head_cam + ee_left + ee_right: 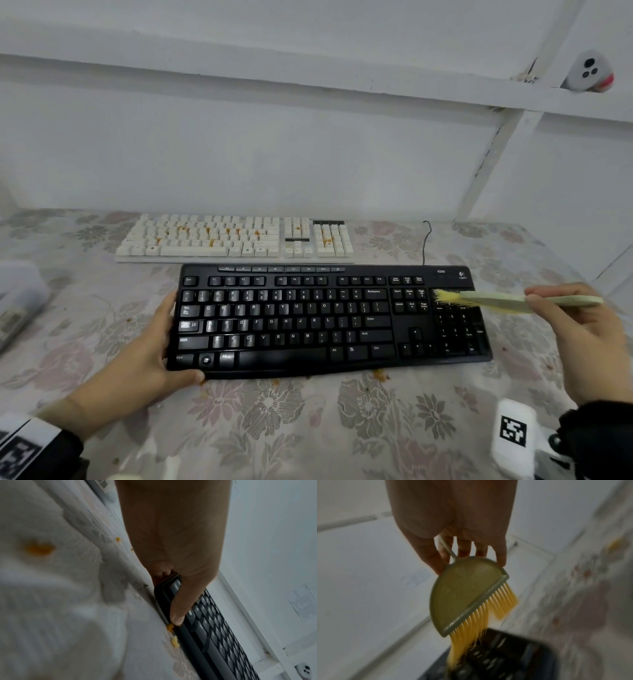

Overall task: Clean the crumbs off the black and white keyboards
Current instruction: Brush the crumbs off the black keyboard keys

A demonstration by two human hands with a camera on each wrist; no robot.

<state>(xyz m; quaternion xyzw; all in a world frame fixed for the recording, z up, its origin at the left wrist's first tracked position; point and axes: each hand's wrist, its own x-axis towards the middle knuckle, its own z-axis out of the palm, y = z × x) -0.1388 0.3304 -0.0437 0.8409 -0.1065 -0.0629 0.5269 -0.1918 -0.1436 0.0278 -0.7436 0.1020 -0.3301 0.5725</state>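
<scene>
You stood in a plain room, likely domestic. A floral tablecloth (308,428) lay under your fingers; bare white walls (239,154) rose beyond them.

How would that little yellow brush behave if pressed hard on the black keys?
The brush bristles would probably bend and splay; they already curve where they meet the black keyboard. Its thin plastic back looks stiff and light, since the right hand holds it by its fingertips.
</scene>
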